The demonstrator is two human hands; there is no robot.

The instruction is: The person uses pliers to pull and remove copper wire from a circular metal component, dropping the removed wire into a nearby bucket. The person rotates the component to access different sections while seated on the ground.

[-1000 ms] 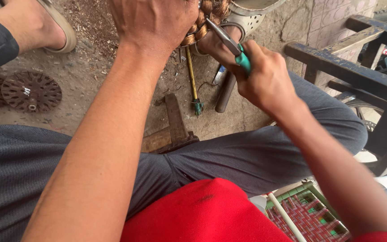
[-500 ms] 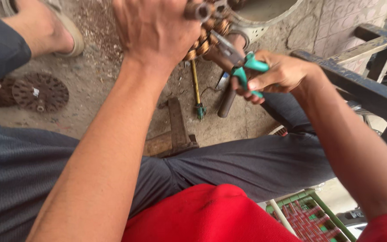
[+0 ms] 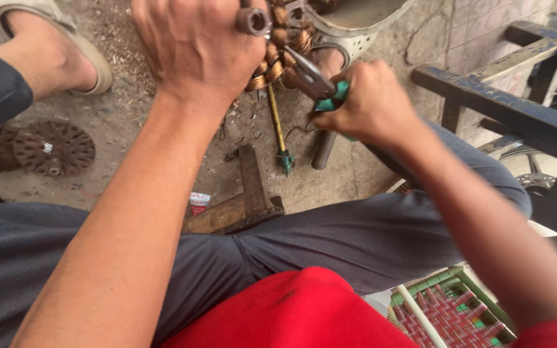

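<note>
Hands work close together at the far edge of the scene. The left hand (image 3: 195, 48) is closed over a round bundle of copper wire coils (image 3: 277, 55), gripping it from above with a short metal shaft (image 3: 253, 20) sticking out between the fingers. The right hand (image 3: 372, 106) is wrapped tight around the green handles of a pair of pliers (image 3: 314, 80), whose tips meet the coils on their right side. On the dusty ground below lie a yellow-shafted screwdriver (image 3: 278, 132), a dark metal rod (image 3: 323, 149) just beside it, and a wooden block (image 3: 253, 187) nearer. A rusty perforated disc (image 3: 53, 147) sits well to the left, and a dark wooden bench (image 3: 517, 109) stands to the right.
</note>
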